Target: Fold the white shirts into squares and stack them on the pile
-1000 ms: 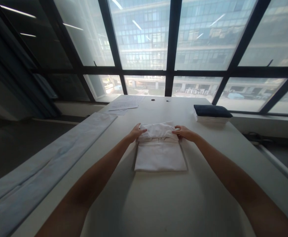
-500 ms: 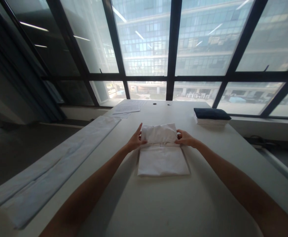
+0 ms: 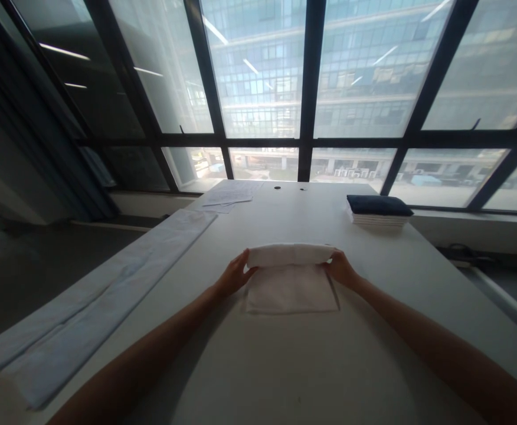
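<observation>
A white folded garment (image 3: 290,288) lies in the middle of the white table (image 3: 311,360). Its far part is doubled over toward me into a raised fold. My left hand (image 3: 234,276) pinches the left end of that fold. My right hand (image 3: 341,268) pinches the right end. Both hands are closed on the cloth, one at each side.
A stack of folded clothes (image 3: 378,211) with a dark blue piece on top sits at the far right of the table. Loose papers (image 3: 227,195) lie at the far left corner. A long pale cloth (image 3: 94,295) runs along the table's left edge. Large windows stand behind.
Both hands have brought the far part of the garment up and over toward me, so the fold now lies lower and nearer; the visible garment is shorter.
</observation>
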`<action>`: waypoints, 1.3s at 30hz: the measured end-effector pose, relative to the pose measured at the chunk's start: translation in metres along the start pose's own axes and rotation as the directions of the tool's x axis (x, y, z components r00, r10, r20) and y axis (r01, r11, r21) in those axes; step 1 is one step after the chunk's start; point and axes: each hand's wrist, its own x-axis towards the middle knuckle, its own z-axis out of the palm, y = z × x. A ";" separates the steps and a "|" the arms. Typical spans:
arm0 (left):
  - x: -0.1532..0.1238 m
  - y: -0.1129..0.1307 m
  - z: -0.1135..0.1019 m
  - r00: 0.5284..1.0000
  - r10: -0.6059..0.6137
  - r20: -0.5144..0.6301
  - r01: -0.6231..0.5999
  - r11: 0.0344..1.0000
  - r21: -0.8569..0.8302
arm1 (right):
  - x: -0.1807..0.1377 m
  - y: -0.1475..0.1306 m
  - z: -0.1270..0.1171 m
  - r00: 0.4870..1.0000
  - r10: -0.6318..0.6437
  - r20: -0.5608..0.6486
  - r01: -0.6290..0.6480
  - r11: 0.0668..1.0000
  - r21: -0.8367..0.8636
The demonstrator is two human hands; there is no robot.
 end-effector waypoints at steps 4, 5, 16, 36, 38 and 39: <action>-0.001 0.017 -0.021 0.988 0.127 0.088 -0.118 0.987 -0.106 | -0.013 -0.011 -0.009 0.984 -0.151 0.097 0.159 0.984 -0.077; -0.001 0.020 -0.025 0.985 0.141 0.094 -0.129 0.984 -0.125 | -0.015 -0.013 -0.010 0.978 -0.170 0.117 0.182 0.978 -0.106; 0.002 0.042 -0.049 0.941 0.120 0.315 -0.073 0.985 -0.155 | -0.022 -0.011 -0.016 0.974 -0.178 0.139 0.193 0.976 -0.102; 0.032 0.140 0.029 0.813 -0.246 0.528 0.128 0.960 0.250 | -0.037 -0.082 0.060 0.941 0.287 0.177 -0.207 0.906 -0.370; 0.028 0.129 0.024 0.798 -0.299 0.523 0.177 0.946 0.272 | -0.035 -0.072 0.052 0.927 0.333 0.173 -0.238 0.879 -0.414; 0.025 0.123 0.022 0.787 -0.330 0.521 0.203 0.936 0.286 | -0.034 -0.066 0.048 0.919 0.356 0.171 -0.255 0.865 -0.432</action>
